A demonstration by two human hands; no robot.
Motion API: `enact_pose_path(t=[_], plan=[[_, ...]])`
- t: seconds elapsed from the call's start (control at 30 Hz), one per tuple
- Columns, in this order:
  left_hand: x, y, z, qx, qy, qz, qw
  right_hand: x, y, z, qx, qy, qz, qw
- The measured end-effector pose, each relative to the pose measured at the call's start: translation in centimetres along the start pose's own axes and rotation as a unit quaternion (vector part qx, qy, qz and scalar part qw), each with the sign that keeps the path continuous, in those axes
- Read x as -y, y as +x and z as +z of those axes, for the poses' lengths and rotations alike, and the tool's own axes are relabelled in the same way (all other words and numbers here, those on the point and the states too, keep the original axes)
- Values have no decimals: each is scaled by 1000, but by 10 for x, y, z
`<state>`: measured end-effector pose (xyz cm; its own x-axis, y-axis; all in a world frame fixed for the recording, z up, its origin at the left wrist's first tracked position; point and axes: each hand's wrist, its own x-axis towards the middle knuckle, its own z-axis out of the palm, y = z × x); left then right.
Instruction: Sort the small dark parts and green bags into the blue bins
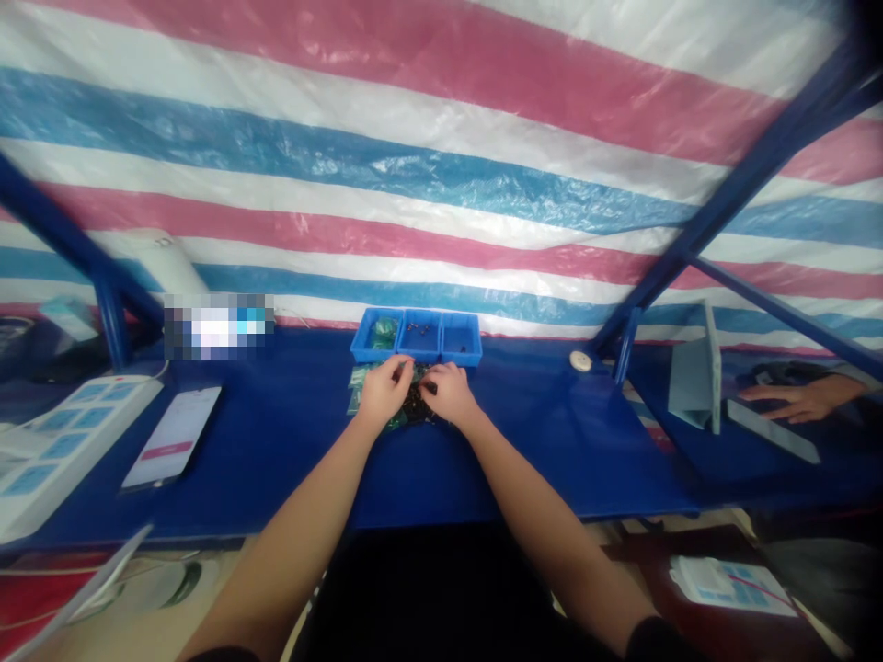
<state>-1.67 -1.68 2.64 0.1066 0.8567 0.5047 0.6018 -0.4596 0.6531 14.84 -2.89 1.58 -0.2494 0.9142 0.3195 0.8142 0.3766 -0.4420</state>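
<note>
My left hand (384, 393) is over a heap of small dark parts (417, 408), thumb and fingers pinched together; whatever is between them is too small to make out. On the heap's right side my right hand (450, 392) has its fingers curled down against the parts, and its fingertips are partly hidden. Small green packets (357, 390) lie beside the left hand and partly under it. Just behind both hands stands a blue three-compartment bin (461, 359). Its left compartment holds green packets (383, 333), the middle a few small dark parts (418, 328), the right a tiny dark piece.
A phone (172, 437) and a white power strip (75, 441) lie on the blue table (290, 460) at left. A round pale object (580, 361) sits at right. Blue frame posts (627, 345) flank the table. Another person's hand (793, 400) rests by a phone at far right.
</note>
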Motion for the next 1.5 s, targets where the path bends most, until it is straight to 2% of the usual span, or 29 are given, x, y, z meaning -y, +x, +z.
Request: enact_pose_path(t=[0.07, 0.17, 0.23, 0.33, 0.43, 0.63, 0.9, 1.07, 1.37, 1.5], plan=[[0, 0, 0, 0, 0, 2, 1000, 3, 0, 0, -16, 7, 2, 1000], [0, 0, -1, 1, 3, 4, 1000, 4, 0, -3, -70, 47, 7, 996], [-1, -1, -1, 7, 7, 10, 1000, 1, 0, -5, -113, 107, 20, 988], [-3, -2, 1, 38, 12, 30, 999, -3, 1, -8, -145, 238, 46, 959], [-6, -2, 2, 64, 7, 46, 997, -6, 2, -9, -145, 320, 47, 935], [-7, -2, 0, 74, -21, 86, 993, -2, 0, -8, -104, 371, 35, 922], [-2, -2, 4, 88, -4, 76, 993, 0, 0, -4, -100, 456, 96, 879], [1, -1, 5, 53, 25, 59, 997, 2, 1, -3, -104, 445, 93, 885], [2, 0, 5, 67, 50, 59, 995, 1, 0, -9, -158, 349, 46, 922], [1, -1, 5, 63, 41, 56, 996, 1, -2, -10, -168, 346, 60, 921]])
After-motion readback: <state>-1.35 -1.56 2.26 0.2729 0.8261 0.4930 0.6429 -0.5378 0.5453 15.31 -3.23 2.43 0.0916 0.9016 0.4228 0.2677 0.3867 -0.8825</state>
